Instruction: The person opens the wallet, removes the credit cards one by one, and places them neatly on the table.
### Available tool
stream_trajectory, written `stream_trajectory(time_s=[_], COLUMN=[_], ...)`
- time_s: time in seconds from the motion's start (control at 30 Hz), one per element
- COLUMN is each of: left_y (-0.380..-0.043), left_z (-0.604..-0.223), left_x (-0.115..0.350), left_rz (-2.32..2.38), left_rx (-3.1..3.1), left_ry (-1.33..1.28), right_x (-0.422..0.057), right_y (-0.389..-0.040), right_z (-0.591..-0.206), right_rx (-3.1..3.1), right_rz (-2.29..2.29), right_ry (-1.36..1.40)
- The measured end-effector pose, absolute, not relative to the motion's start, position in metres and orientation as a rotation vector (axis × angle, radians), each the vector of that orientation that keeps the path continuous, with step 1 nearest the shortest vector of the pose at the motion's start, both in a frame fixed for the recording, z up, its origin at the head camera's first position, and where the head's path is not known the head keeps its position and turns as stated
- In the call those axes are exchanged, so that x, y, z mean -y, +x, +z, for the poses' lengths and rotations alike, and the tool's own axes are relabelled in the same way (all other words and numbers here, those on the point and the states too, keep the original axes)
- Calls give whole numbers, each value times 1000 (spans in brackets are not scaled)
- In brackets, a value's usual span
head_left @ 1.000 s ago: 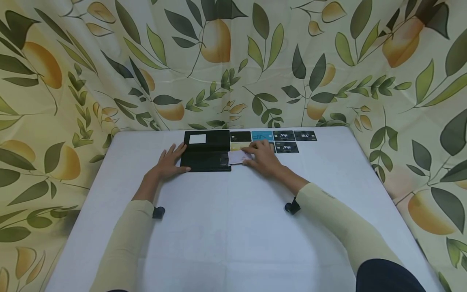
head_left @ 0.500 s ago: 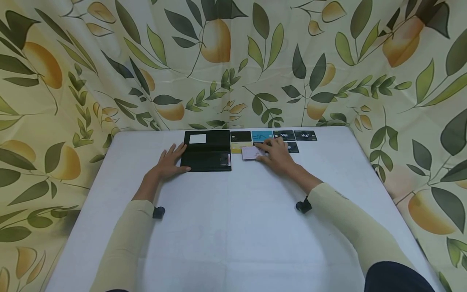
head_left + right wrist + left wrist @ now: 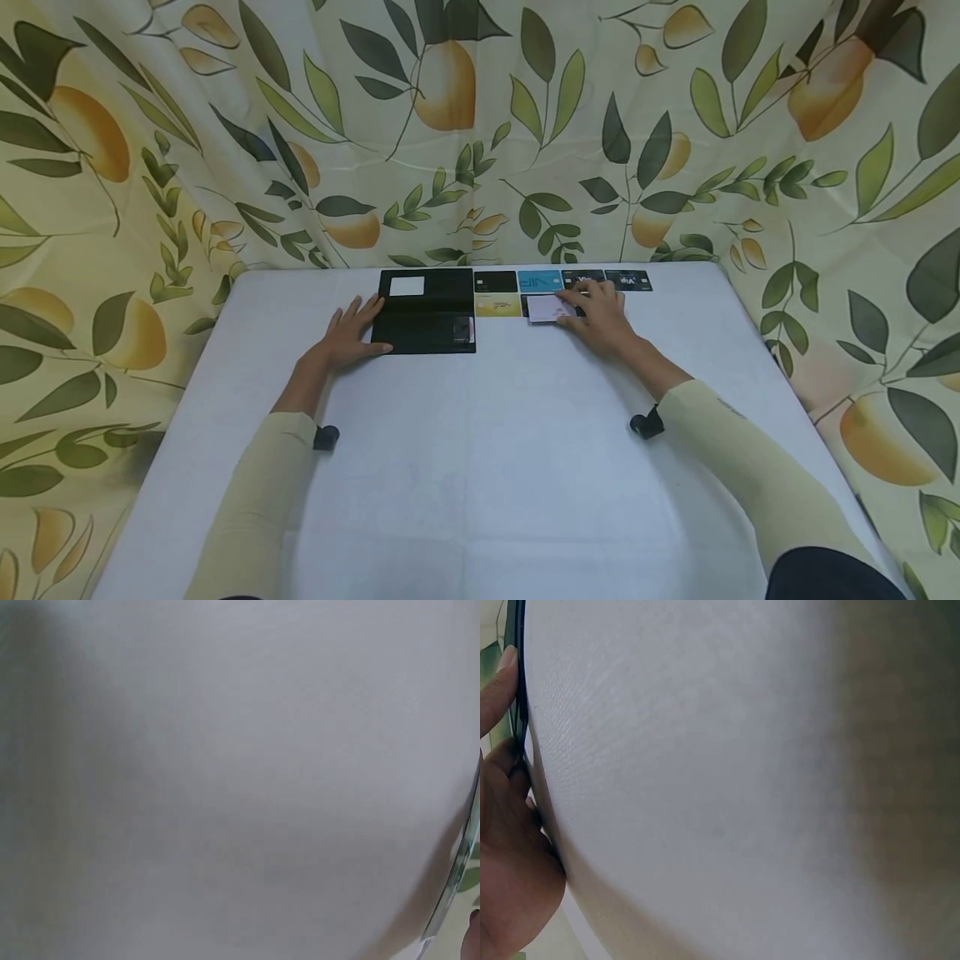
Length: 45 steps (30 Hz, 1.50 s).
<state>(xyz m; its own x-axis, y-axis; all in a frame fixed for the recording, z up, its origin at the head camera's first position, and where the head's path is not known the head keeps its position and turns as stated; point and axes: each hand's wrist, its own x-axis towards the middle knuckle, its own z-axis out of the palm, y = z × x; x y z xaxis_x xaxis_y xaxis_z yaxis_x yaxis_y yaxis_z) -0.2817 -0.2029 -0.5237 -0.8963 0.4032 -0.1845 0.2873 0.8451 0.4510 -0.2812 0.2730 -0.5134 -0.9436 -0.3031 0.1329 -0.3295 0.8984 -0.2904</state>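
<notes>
A black bifold wallet lies open at the table's back, with a white patch in its upper half and a clear window at the lower right. My left hand rests at the wallet's left edge, fingers spread and thumb on its lower corner. Between thumb and fingers, my right hand pinches a pale pinkish card over a dark card in the lower row, mostly covered. In the left wrist view the thumb lies against the wallet's thin edge. Only a fingertip and a card edge show in the right wrist view.
Beside the wallet lie a black card, a blue card, a yellow card and a dark "Vip" card. Another dark card is partly behind the right hand. A patterned curtain hangs behind the white table.
The right hand has drawn the pale card out from the wallet's right side and carried it rightward, uncovering the yellow card. My left hand has stayed on the wallet.
</notes>
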Motion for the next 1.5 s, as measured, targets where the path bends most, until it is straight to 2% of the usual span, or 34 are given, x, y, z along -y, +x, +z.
stream_trajectory(time_s=[0.87, 1.5], left_y=[-285, -287], left_z=[-528, -532], left_x=[205, 207], left_rz=[638, 642], left_rx=[-2740, -2749], left_ry=[531, 540], right_x=[-345, -381], right_y=[-282, -278], right_z=[-516, -519], right_rx=[3035, 3084], right_rz=[412, 443], right_ry=[322, 156])
